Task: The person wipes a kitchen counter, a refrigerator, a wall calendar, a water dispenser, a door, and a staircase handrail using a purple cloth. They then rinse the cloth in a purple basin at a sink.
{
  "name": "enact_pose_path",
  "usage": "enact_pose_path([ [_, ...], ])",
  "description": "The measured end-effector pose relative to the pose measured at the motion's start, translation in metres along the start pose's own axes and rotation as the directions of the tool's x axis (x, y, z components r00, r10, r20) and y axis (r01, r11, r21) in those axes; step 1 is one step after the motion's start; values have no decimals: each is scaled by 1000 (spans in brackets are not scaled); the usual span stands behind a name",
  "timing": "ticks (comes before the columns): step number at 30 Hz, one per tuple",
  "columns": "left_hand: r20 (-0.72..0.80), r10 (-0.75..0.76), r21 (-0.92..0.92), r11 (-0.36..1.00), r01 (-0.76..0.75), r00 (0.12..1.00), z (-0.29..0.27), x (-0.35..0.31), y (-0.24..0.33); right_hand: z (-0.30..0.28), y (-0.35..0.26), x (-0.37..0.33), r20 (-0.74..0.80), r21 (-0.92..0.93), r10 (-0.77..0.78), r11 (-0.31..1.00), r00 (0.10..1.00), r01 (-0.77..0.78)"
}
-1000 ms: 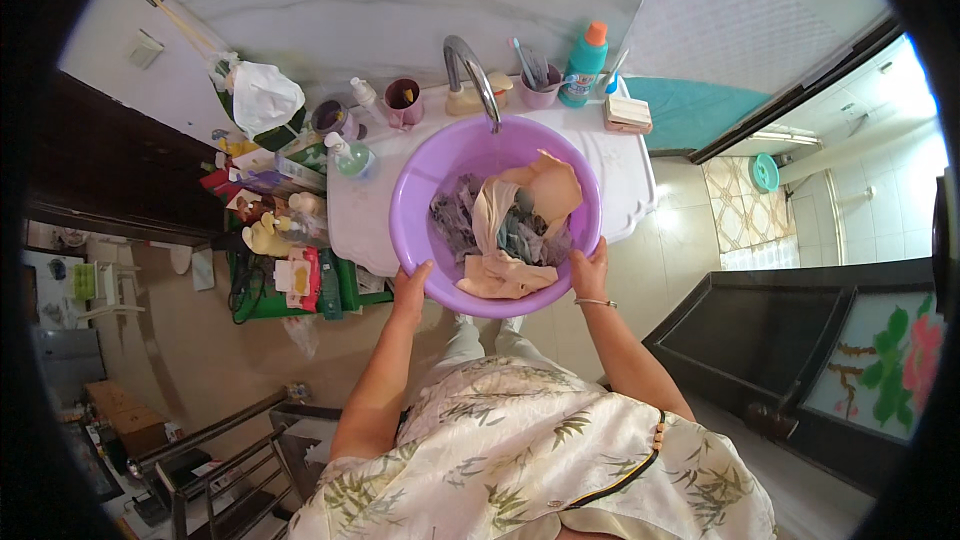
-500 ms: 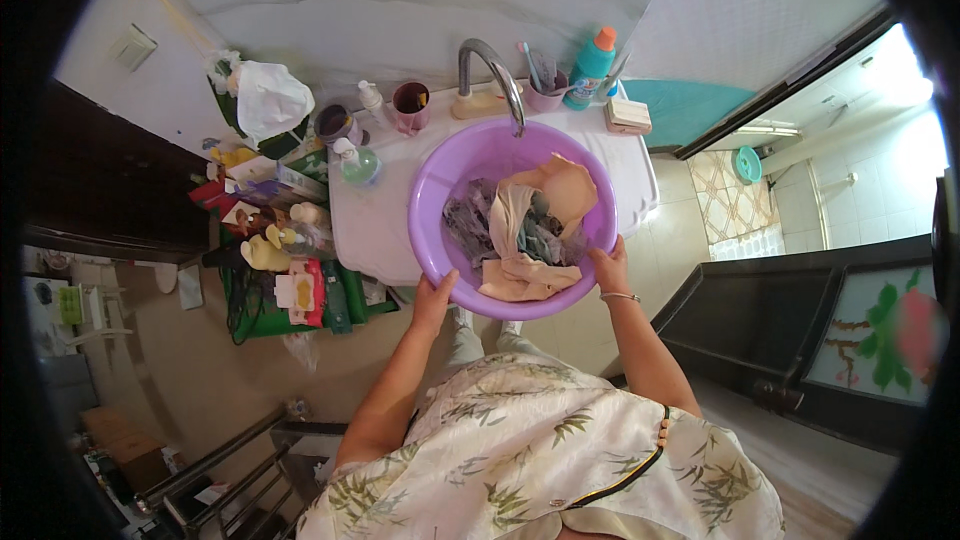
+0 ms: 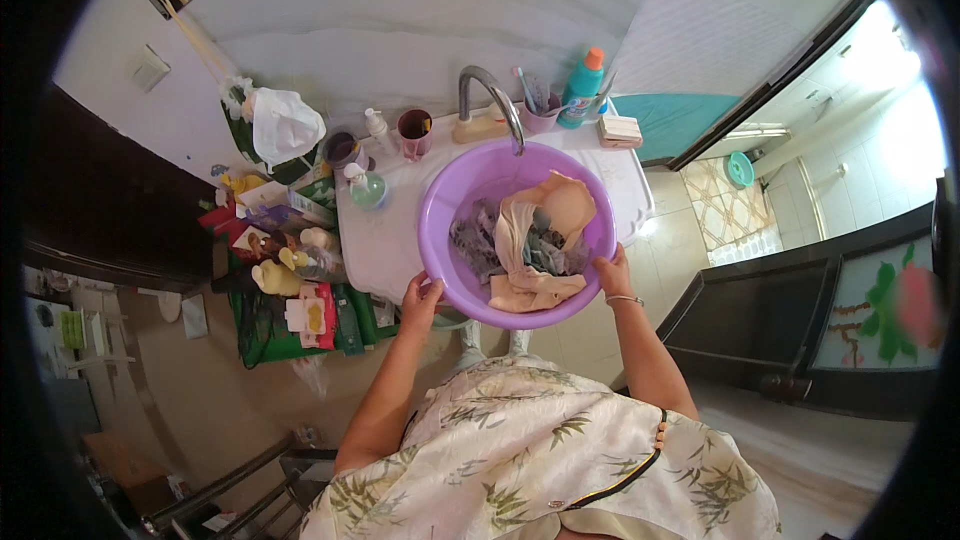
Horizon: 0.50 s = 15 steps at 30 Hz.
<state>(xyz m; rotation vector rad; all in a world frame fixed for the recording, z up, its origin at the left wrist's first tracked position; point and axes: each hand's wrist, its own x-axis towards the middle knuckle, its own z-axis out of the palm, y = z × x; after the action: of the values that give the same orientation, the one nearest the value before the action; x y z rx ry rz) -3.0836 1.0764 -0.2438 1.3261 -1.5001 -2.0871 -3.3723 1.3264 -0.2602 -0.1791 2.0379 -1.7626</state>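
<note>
The purple basin (image 3: 472,178) stands over the white desk (image 3: 385,240) beneath the curved faucet (image 3: 467,85), its front rim reaching past the desk's near edge above the person's legs (image 3: 519,342). To its left, a strip of desk top separates it from the green pump bottle (image 3: 367,190); to its right, a narrower strip runs to the desk's side edge, with a small pale box (image 3: 620,132) further back. The basin's underside is hidden, so its support cannot be seen. Peach cloth (image 3: 568,205) and grey cloth (image 3: 478,230) lie bunched inside, their overlapping folds hard to separate. The right hand (image 3: 616,272) holds the front right rim, thumb at the edge, the other fingers partly hidden. The left hand (image 3: 420,300) is at the front left rim, fingers slightly parted; whether they grip it, I cannot tell.
</note>
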Motion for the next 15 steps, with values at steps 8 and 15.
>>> enact_pose_path([
  [8,3,8,5,1000,-8,1000,-1,12,18,4,-17,-9,0,-70,-1,998,1000,1],
  [15,14,2,30,1000,-2,1000,-2,16,23,4,-4,1,-42,-54,-1,999,999,-2],
])
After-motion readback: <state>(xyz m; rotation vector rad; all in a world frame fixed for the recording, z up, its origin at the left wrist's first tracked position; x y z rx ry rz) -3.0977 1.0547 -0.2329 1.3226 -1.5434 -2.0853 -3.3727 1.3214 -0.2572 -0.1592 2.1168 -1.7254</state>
